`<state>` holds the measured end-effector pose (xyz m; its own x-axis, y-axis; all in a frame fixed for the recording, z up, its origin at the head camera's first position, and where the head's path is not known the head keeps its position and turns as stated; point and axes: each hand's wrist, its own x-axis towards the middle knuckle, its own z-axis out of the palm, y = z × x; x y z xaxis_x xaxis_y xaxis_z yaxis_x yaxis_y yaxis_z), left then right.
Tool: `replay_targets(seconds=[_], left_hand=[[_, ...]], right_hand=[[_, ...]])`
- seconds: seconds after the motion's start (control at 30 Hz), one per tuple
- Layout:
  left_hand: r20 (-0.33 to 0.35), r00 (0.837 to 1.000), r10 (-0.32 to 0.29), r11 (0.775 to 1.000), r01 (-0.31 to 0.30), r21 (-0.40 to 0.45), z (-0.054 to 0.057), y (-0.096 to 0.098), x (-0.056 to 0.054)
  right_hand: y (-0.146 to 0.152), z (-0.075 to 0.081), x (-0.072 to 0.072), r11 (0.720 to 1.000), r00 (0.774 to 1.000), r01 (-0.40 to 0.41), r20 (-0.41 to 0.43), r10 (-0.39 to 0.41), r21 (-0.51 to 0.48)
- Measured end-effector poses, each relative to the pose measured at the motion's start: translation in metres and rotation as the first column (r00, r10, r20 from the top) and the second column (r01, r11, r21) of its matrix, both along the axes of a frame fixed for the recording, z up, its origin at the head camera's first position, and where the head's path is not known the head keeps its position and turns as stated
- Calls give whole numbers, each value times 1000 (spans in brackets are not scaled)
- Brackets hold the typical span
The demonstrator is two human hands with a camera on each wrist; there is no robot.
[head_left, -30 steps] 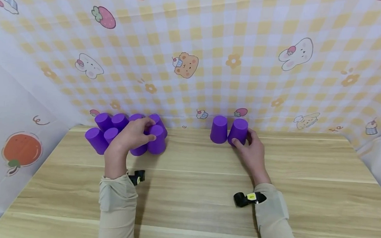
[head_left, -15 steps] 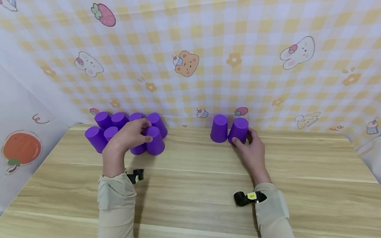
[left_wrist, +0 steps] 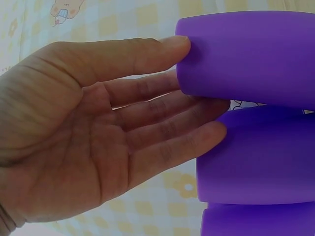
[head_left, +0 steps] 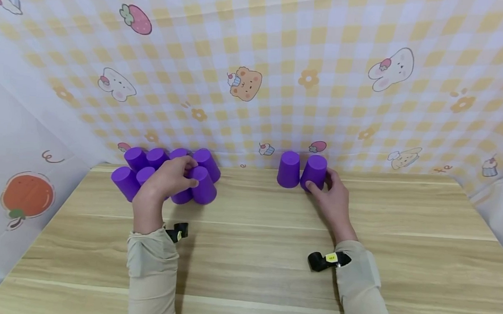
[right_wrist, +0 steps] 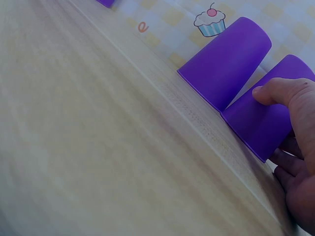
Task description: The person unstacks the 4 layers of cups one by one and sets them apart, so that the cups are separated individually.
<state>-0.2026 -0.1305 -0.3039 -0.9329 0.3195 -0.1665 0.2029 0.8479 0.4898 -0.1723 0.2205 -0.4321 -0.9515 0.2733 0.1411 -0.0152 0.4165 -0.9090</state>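
In the head view, my left hand pinches the top of an upside-down purple cup at the front right of a cluster of similar cups. The left wrist view has the thumb on that cup and the fingers behind it, close to a neighbouring cup. Farther right, my right hand grips another inverted purple cup, thumb on its near side. A matching cup stands just left of it, their rims touching in the right wrist view. My left hand partly hides the cluster's middle cups.
More inverted purple cups, such as the front left one, stand close together at the back left of the wooden table. A checked cloth hangs behind the table's back edge. Bare tabletop lies between the two groups.
My left hand has shifted slightly left with its cup, bringing it closer to the cluster and baring more of the cup behind. My right hand and its cup have stayed in place.
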Motion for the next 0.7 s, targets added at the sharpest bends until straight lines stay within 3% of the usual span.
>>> replay_targets(seconds=[0.4,0.7], left_hand=[[-8,1000,-2,1000,3,29,3,3,1],[-128,991,-47,996,56,66,17,17,10]], right_hand=[[1,0,-1,1000,1000,1,-9,-1,1],[1,-2,-1,1000,1000,1,-10,-1,5]])
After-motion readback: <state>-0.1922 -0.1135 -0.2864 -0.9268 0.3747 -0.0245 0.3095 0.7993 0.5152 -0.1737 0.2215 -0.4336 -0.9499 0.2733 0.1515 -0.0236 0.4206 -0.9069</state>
